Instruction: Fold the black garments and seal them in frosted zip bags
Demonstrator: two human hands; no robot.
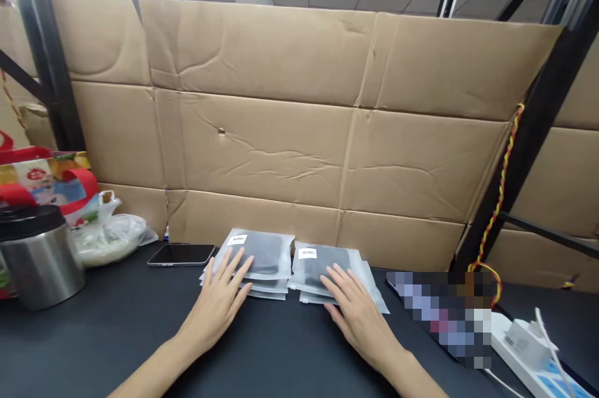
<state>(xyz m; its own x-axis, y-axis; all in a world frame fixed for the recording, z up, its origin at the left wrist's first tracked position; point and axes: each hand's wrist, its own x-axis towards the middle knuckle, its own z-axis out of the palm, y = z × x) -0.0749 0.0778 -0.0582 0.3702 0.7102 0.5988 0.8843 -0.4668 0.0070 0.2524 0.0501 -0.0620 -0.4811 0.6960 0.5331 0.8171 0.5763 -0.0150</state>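
Observation:
Two low stacks of frosted zip bags lie side by side on the black tabletop, each top bag bearing a white barcode label and something dark inside. My left hand [223, 295] rests with spread fingers on the front left part of the left stack of bags [269, 253]. On the right stack of bags [322, 264], my right hand [353, 307] lies with its fingers stretched out over the front right part. Neither hand grips anything. What exactly the bags contain cannot be made out.
Left of the stacks lies a phone [181, 254], with a steel cup [40, 261], a tied plastic bag [110, 236] and a colourful carrier bag [44, 176] farther left. A power strip [515, 348] and a pixelated flat object [440, 317] lie right. Behind stands a cardboard wall [262, 136].

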